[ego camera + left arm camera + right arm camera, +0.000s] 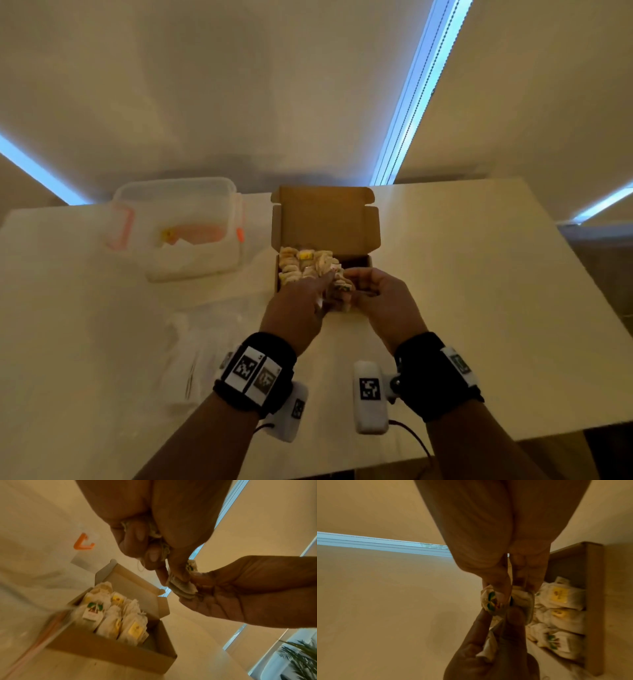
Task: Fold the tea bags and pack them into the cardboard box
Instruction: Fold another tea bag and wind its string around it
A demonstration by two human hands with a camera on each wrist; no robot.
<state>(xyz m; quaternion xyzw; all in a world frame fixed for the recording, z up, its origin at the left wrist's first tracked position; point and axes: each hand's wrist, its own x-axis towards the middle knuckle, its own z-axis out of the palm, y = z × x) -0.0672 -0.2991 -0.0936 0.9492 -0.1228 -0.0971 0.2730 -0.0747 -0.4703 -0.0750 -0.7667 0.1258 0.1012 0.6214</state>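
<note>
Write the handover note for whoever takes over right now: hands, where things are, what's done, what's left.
Left hand: pinches the tea bag and has more bunched in its palm.
Right hand: pinches the same tea bag from the other side, above the cardboard box.
Box: open on the table, lid up, left part packed with folded bags, right part free.
Plastic container: left of the box, lid off.
Left: finish this fold, pack it and the palm bags.

Cream roller blinds (239, 85) with blue daylight gaps (416, 92) hang behind a pale table (462, 274).
</note>
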